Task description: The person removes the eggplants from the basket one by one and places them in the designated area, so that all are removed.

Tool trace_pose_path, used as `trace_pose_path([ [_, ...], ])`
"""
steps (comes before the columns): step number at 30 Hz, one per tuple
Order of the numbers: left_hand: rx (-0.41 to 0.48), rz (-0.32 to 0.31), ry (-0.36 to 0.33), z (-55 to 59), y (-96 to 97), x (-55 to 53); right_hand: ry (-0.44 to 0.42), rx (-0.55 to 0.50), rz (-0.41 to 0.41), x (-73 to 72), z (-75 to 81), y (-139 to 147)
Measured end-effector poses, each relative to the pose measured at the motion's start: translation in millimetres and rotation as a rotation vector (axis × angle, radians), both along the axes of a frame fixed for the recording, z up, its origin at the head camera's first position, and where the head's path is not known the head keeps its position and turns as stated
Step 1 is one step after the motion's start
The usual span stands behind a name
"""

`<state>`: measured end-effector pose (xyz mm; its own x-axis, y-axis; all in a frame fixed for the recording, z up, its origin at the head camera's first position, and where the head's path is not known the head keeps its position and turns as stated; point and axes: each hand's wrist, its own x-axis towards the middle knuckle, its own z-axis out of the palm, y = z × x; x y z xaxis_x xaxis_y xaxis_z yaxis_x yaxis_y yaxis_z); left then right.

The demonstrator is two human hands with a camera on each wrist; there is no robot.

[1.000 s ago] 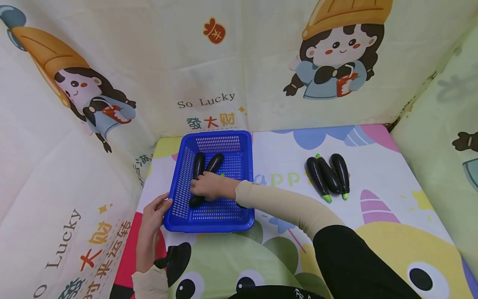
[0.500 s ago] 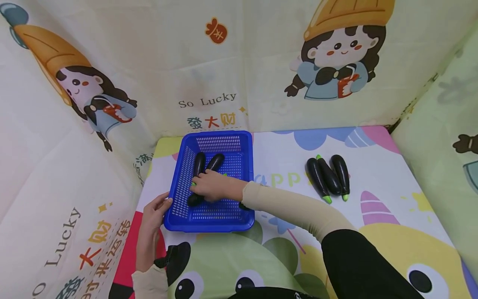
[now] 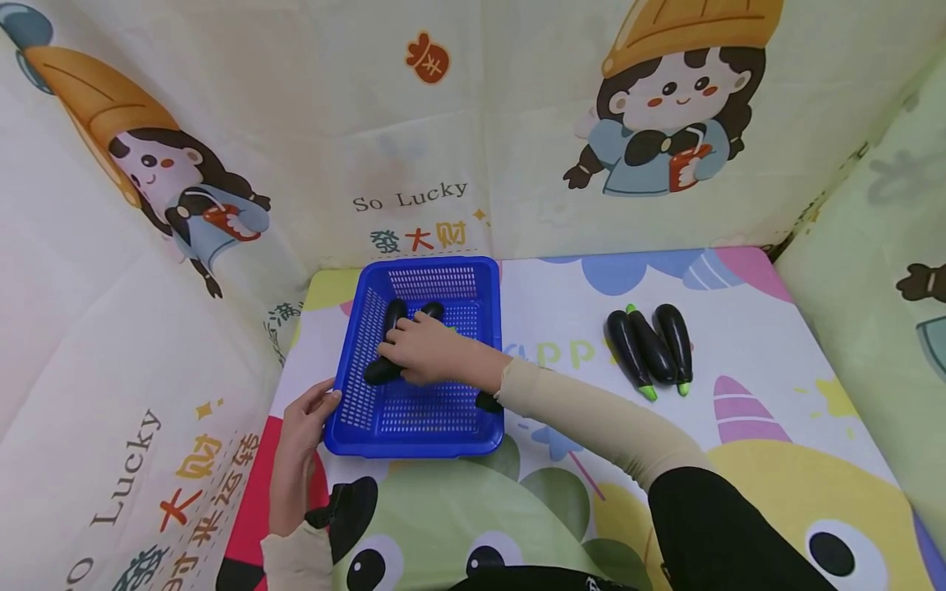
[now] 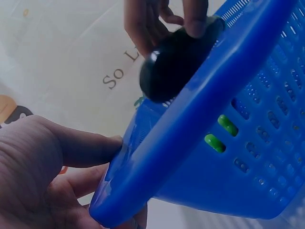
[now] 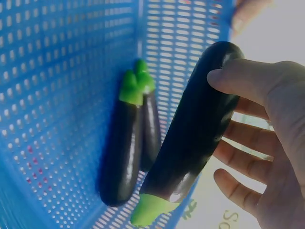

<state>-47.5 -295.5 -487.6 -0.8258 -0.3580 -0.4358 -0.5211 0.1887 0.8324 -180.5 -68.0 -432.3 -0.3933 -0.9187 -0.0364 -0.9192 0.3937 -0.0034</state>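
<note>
A blue plastic basket (image 3: 414, 451) with slotted walls sits on the left part of the table. My left hand (image 3: 301, 427) pinches its left rim, thumb on top and fingers beneath in the left wrist view. Over the basket, my right hand (image 3: 429, 350) grips a dark eggplant (image 5: 195, 119) between thumb and fingers; its green stem end points away from the thumb. Two more eggplants lie side by side inside, one nearer (image 5: 121, 152) and one behind it (image 5: 151, 129), green ends together. In the head view the right hand partly covers them.
Three eggplants, left (image 3: 626, 349), middle (image 3: 652, 346) and right (image 3: 673, 345), lie together on the patterned tablecloth (image 3: 547, 304) right of the basket. A printed cloth wall (image 3: 532, 164) stands close behind the basket, another at the left.
The right hand has lifted and moved slightly back and right, bringing the gripped eggplant with it. My left hand stays on the rim, and the basket holds its place.
</note>
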Motion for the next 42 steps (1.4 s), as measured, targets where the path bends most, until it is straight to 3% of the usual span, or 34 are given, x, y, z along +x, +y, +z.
trace_pose_path([
  [10,0.032,0.017,0.001,0.1,-0.2,-0.1,-0.062,-0.183,-0.141,-6.8,19.0,24],
  [20,0.021,0.012,0.015,2.3,0.8,0.9,-0.092,-0.351,-0.259,-4.3,35.3,52],
  [42,0.014,-0.008,0.010,2.7,0.9,2.2,-0.166,-0.671,-0.602,-4.2,20.7,100],
])
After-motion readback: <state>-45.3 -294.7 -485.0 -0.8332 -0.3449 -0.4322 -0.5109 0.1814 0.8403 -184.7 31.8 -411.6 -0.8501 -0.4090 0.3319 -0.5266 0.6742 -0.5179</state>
